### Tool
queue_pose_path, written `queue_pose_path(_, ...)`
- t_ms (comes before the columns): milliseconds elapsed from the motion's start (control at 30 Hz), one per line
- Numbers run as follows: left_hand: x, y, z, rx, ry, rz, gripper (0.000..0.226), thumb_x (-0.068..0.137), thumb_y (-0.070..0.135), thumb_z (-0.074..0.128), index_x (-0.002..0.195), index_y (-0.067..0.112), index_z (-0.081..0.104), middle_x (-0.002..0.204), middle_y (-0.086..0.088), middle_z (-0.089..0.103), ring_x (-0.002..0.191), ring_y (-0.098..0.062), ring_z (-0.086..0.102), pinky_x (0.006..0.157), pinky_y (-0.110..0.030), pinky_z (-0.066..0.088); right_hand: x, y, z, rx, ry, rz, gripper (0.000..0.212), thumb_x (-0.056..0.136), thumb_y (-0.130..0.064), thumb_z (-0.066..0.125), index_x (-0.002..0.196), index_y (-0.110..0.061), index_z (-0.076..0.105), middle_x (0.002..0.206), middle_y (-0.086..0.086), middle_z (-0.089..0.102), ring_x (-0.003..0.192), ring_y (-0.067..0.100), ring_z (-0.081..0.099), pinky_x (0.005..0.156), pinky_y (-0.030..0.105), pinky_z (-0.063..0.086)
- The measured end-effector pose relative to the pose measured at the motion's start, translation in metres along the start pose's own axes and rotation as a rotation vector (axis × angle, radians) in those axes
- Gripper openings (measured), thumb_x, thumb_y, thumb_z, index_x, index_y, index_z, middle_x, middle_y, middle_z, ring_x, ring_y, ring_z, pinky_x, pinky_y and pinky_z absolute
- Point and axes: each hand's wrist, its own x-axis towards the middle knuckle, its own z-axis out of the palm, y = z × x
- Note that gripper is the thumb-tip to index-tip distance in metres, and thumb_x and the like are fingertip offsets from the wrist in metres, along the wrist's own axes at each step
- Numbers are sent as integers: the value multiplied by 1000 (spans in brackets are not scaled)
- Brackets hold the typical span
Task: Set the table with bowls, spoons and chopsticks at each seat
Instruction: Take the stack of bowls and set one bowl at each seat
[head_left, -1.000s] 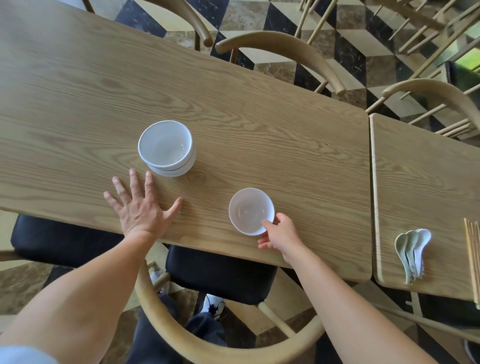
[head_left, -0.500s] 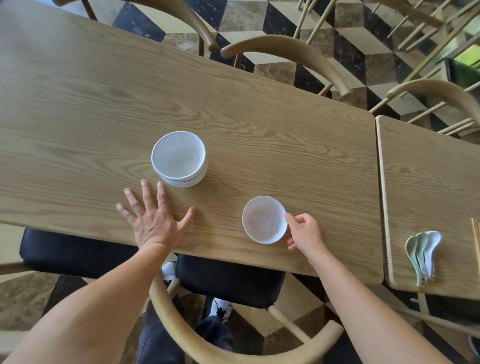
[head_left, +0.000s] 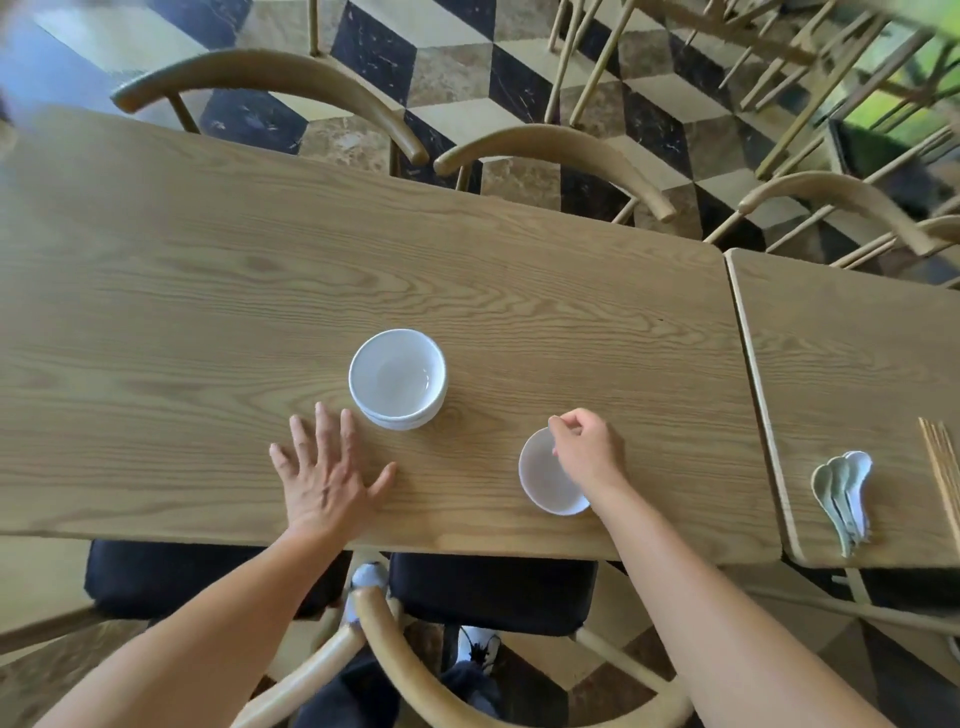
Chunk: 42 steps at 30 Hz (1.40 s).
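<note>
Pinching the far rim of one white bowl (head_left: 545, 480) with curled fingertips, the right hand (head_left: 589, 454) holds it near the front edge of the long table (head_left: 467, 280). The left hand (head_left: 330, 483) lies flat, fingers spread, just beside one stack of bowls (head_left: 397, 379), apparently three. On the second table (head_left: 857, 364) are nested spoons (head_left: 844, 493), perhaps four, and one bundle of chopsticks (head_left: 941, 467), count unclear.

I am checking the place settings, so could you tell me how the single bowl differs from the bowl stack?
The single bowl sits near the table edge, the bowl stack farther in. The right hand grips the single bowl's rim; nothing holds the bowl stack, which is several bowls deep. Both are white and upright.
</note>
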Motion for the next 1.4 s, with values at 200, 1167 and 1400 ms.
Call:
queue_pose_path(200,28,-8,-14,31,-68,53,107,80,84,31,159,21,-3,166,-11,-14,146,-52,-19,113,-73,-1,-11,-65,55,66,-264,-77,34,88,-49,57,96,-16,59,77,-1,58,55,16,45,45,24,32)
queue_pose_path(1167,124,-44,-51,27,-22,86,106,73,92,18,159,33,-2,166,-9,-16,146,-49,-23,111,-74,-9,6,-116,63,-139,-121,-395,8,95,-11,45,89,-10,39,78,4,50,74,27,44,62,34,28)
queue_pose_path(1400,145,-18,-62,-14,-65,22,106,74,85,22,157,30,-12,164,-10,-25,143,-51,-29,108,-76,-11,11,-113,60,-265,-255,-422,7,96,-17,42,92,-13,41,85,11,58,74,29,48,62,33,35)
